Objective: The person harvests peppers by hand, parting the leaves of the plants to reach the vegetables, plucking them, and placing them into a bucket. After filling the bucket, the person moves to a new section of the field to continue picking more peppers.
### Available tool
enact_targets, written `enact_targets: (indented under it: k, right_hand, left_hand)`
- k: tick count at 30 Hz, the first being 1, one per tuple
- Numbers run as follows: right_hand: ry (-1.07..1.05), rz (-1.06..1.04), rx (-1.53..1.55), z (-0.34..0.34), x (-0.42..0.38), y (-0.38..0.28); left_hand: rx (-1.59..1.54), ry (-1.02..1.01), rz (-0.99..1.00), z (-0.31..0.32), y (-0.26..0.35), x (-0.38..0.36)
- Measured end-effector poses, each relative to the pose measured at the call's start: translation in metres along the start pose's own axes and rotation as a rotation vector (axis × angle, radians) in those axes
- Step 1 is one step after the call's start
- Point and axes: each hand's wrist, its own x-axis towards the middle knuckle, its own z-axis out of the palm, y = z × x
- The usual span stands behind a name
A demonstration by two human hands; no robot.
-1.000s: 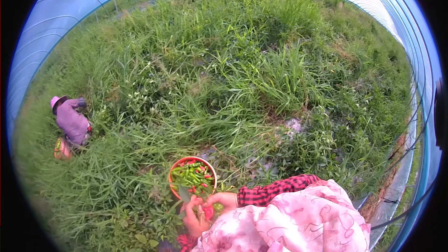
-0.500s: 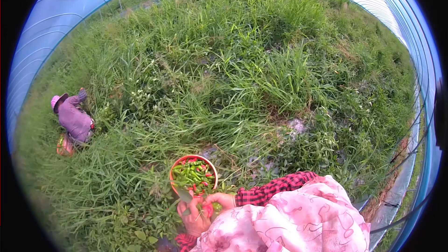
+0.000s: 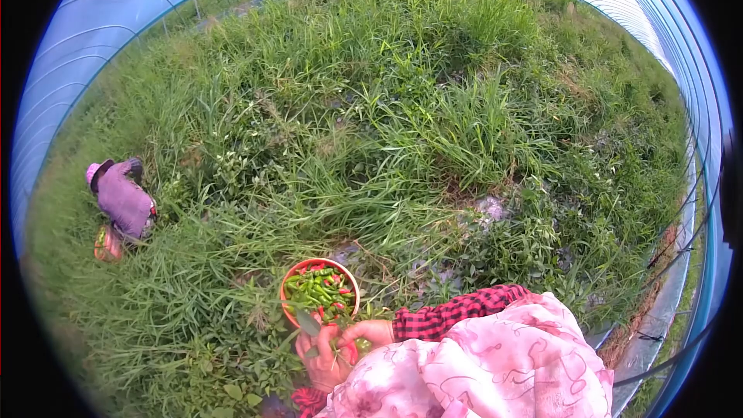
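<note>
Close to my body at the bottom, my left hand (image 3: 328, 370) is closed round a leafy pepper sprig (image 3: 308, 323), whose green leaves poke out past the fingers. My right hand (image 3: 371, 330) meets it from the right with fingers bent into a pinch; what they grip is hidden. Something red (image 3: 350, 352), perhaps a pepper, shows between and below the hands. Just beyond them an orange bucket (image 3: 357, 294) stands among the plants. Many green and some red chili peppers (image 3: 319, 288) fill it.
Tall grass and leafy plants (image 3: 255, 162) cover the ground. A co-worker in purple (image 3: 126, 197) crouches at the left beside a red container (image 3: 107, 244). Blue greenhouse walls (image 3: 85, 39) curve around. Dark sheeting (image 3: 348, 253) shows between plants.
My hands stay together near the bucket, with the fingers shifting slightly around the sprig. The co-worker's raised hand has come down closer to the body.
</note>
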Motion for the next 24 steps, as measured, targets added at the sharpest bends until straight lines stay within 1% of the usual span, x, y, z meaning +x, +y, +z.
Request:
enact_targets:
  k: [1, 2, 3, 4, 5, 6, 8, 9, 10, 11, 12, 13, 14, 15, 16, 17, 18, 20, 21, 22, 23, 24]
  right_hand:
    - [0.045, -0.047, -0.059, -0.003, 0.003, 0.002]
    - [0.048, -0.050, -0.059, -0.006, 0.006, 0.002]
    - [0.008, -0.074, -0.158, -0.009, 0.010, 0.002]
    - [-0.032, -0.098, -0.256, -0.012, 0.012, 0.002]
    - [-0.031, -0.099, -0.255, -0.007, 0.008, -0.001]
    - [-0.033, -0.060, -0.250, -0.001, 0.003, -0.006]
    - [-0.035, -0.012, -0.245, -0.001, 0.001, -0.008]
    - [-0.065, -0.038, -0.300, -0.006, 0.005, -0.007]
    - [-0.104, -0.050, -0.355, -0.011, 0.011, -0.004]
    - [-0.087, 0.028, -0.326, -0.009, 0.011, -0.007]
    - [-0.017, 0.043, -0.252, -0.007, 0.009, -0.007]
    - [0.012, 0.019, -0.212, -0.004, 0.010, -0.008]
    - [0.071, 0.061, -0.190, 0.003, 0.006, -0.011]
    - [-0.025, 0.011, -0.193, -0.018, 0.020, -0.004]
    - [0.011, -0.074, -0.184, -0.013, 0.019, -0.005]
    - [0.026, -0.013, -0.206, -0.020, 0.022, -0.007]
    - [0.021, -0.026, -0.311, -0.019, 0.023, -0.009]
    - [0.027, -0.071, -0.610, -0.031, 0.031, -0.006]
    - [0.048, -0.084, -0.637, -0.029, 0.032, -0.006]
    - [0.072, -0.100, -0.662, -0.027, 0.031, -0.007]
    - [0.133, 0.009, -0.562, -0.034, 0.032, -0.011]
    - [0.143, -0.010, -0.540, -0.047, 0.039, -0.013]
  left_hand:
    - [0.041, -0.013, -0.007, 0.001, 0.001, 0.000]
    - [0.081, -0.025, -0.013, 0.002, 0.002, 0.000]
    - [0.079, -0.026, -0.011, 0.003, 0.000, -0.003]
    - [-0.050, -0.073, -0.099, 0.005, -0.003, -0.008]
    - [-0.178, -0.120, -0.188, 0.006, -0.004, -0.010]
    - [-0.179, -0.121, -0.188, 0.008, -0.003, -0.011]
    - [-0.597, -0.098, -0.419, 0.011, 0.001, -0.015]
    - [-0.593, -0.091, -0.434, 0.012, 0.001, -0.015]
    - [-0.502, -0.089, -0.335, 0.014, -0.001, -0.014]
    - [-0.401, -0.087, -0.253, 0.007, 0.001, -0.010]
    - [-0.495, -0.057, -0.274, 0.001, 0.006, -0.007]
    - [-0.468, -0.035, -0.248, 0.000, 0.002, -0.006]
    - [-0.611, -0.054, -0.327, 0.000, 0.001, -0.009]
    - [-0.652, -0.014, -0.366, 0.003, -0.002, -0.014]
    - [-0.761, 0.046, -0.422, 0.004, -0.003, -0.019]
    - [-0.877, 0.139, -0.547, 0.013, -0.009, -0.030]
    - [-0.994, 0.240, -0.664, 0.014, -0.010, -0.035]
    - [-0.699, 0.196, -0.760, -0.007, -0.012, -0.042]
    - [-0.629, 0.284, -0.760, -0.001, -0.018, -0.049]
    - [-0.620, 0.295, -0.788, -0.004, -0.023, -0.062]
    - [-0.581, 0.222, -0.891, -0.011, -0.031, -0.077]
    - [-0.544, 0.147, -0.988, -0.017, -0.036, -0.089]
